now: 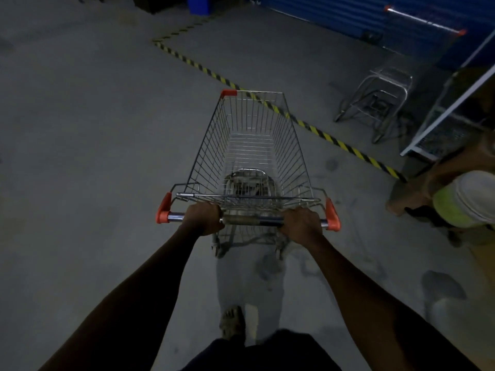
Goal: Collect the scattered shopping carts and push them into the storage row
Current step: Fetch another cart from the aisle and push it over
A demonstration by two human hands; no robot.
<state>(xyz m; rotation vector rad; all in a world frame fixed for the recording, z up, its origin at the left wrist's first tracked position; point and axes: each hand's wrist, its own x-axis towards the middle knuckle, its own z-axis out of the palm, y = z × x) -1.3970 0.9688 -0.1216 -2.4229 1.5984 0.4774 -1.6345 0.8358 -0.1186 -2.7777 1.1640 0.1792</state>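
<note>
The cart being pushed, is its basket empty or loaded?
Empty. Through the wire basket of the cart only its own frame and the grey floor show.

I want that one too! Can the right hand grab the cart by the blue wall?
Probably not: the right hand grips this cart's handle, and the far cart stands well ahead past the striped line.

Both arms stretched forward — left hand (203, 219) and right hand (301, 223) side by side, knuckles up, fingers curled round the cart handle (250, 220), one foot (232, 323) forward below
</note>
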